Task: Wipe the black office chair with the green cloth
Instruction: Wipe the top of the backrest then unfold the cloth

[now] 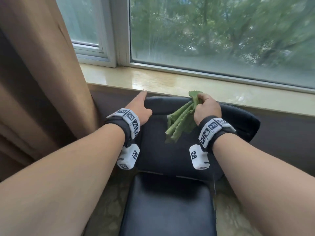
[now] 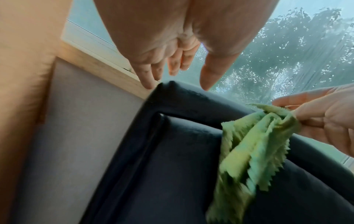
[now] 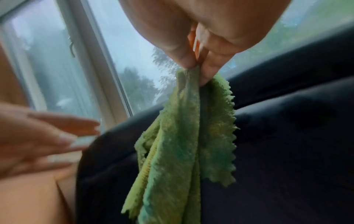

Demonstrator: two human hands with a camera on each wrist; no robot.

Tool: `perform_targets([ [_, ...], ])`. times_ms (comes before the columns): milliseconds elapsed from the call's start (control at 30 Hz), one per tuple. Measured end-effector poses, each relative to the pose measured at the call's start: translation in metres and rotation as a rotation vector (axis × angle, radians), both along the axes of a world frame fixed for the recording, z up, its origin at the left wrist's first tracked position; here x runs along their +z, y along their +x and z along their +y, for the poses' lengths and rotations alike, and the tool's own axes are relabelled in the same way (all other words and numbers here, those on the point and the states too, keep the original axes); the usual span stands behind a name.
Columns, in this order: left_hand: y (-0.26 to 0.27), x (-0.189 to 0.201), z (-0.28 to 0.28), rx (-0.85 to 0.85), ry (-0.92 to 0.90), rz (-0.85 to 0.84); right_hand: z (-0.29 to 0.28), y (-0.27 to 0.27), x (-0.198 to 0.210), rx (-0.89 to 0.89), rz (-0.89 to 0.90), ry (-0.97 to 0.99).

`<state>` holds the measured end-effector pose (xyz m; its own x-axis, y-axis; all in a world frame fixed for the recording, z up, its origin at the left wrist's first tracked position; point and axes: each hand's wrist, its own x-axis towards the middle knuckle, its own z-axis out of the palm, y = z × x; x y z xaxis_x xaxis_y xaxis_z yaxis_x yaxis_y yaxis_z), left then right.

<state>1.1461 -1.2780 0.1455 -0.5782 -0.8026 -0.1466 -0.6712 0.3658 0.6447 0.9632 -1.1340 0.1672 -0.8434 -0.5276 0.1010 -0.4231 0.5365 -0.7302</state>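
Observation:
The black office chair (image 1: pixel 167 150) faces me with its backrest (image 2: pixel 172 166) against the window sill. My right hand (image 1: pixel 204 106) pinches the bunched green cloth (image 1: pixel 180 123) near the backrest's top edge, and the cloth (image 3: pixel 182 151) hangs down over the backrest front (image 3: pixel 277 151). Thumb and fingertips (image 3: pixel 187 60) squeeze the cloth's top. My left hand (image 1: pixel 139 106) is open with straight fingers (image 2: pixel 147 78) just above the backrest's upper left corner, holding nothing. The right hand (image 2: pixel 325 121) with the cloth (image 2: pixel 249 151) also shows in the left wrist view.
A beige stone window sill (image 1: pixel 170 82) runs right behind the chair, under a large window (image 1: pixel 221 31). A tan curtain (image 1: pixel 42 74) hangs close at the left of the backrest. The chair seat (image 1: pixel 167 206) lies below between my forearms.

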Motion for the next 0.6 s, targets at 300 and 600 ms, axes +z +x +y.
perform_targets([
  [300, -0.044, -0.006, 0.0, 0.008, -0.248, -0.256, -0.006, -0.034, -0.009, 0.173, 0.045, 0.177],
  [600, 0.0, 0.014, 0.008, 0.028, -0.252, -0.536, -0.012, 0.011, 0.01, 0.33, 0.021, 0.217],
])
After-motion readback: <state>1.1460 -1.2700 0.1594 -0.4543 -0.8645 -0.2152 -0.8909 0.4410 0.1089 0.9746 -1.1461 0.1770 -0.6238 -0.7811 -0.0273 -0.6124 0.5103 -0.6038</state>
